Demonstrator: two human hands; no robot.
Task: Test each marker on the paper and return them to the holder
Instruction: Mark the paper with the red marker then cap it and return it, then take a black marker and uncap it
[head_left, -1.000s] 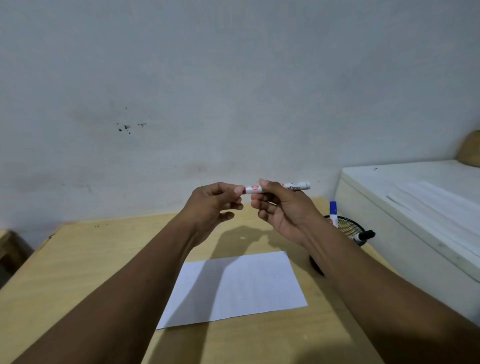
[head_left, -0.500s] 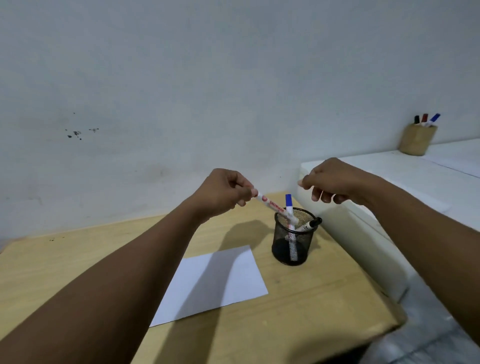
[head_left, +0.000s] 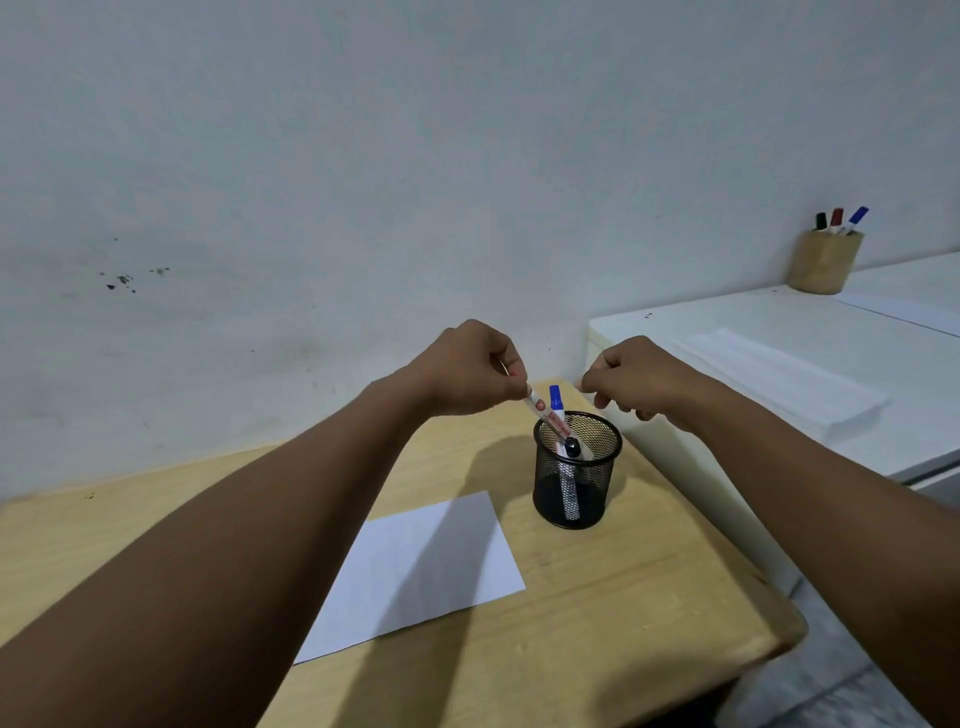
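Observation:
A black mesh holder (head_left: 597, 483) stands on the wooden table, right of a white sheet of paper (head_left: 421, 566). My left hand (head_left: 467, 369) pinches the top end of a white marker with red print (head_left: 545, 413), which slants down with its lower end inside the holder. A blue-capped marker (head_left: 556, 400) and a black-capped marker (head_left: 571, 447) also stand in the holder. My right hand (head_left: 631, 376) hovers just above and right of the holder, fingers curled, with nothing seen in it.
A white cabinet top (head_left: 779, 364) rises right of the table, carrying stacked paper and a wooden cup (head_left: 823, 262) with three markers. The wooden table (head_left: 597, 623) ends close at the front right. A grey wall stands behind.
A second ago both hands held the red-print marker level above the paper. My right hand let go, and my left hand has lowered the marker's tip into the holder.

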